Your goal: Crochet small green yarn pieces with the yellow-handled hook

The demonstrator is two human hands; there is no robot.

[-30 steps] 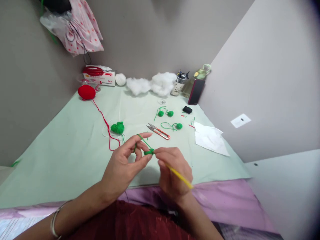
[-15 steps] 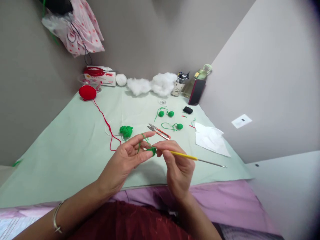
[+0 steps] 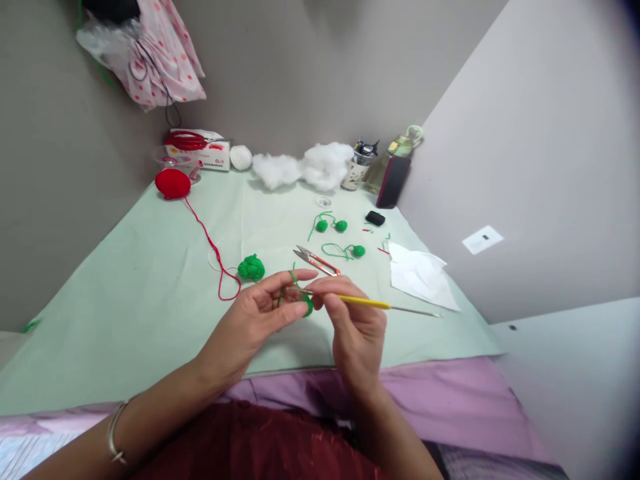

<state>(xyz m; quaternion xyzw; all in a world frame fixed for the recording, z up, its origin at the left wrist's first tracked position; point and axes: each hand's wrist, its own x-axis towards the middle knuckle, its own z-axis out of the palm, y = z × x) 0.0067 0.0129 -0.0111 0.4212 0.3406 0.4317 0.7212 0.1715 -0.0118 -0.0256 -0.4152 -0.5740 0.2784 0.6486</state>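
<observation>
Left hand (image 3: pixel 253 315) pinches the green crochet piece (image 3: pixel 309 307), probably super squishy so grip the edge, and right hand (image 3: pixel 354 327) holds the yellow hook (image 3: pixel 364 302).

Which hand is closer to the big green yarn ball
Left. The left hand is just on the near side of the green yarn ball; the right hand is farther off, to the right and nearer the person.
</observation>
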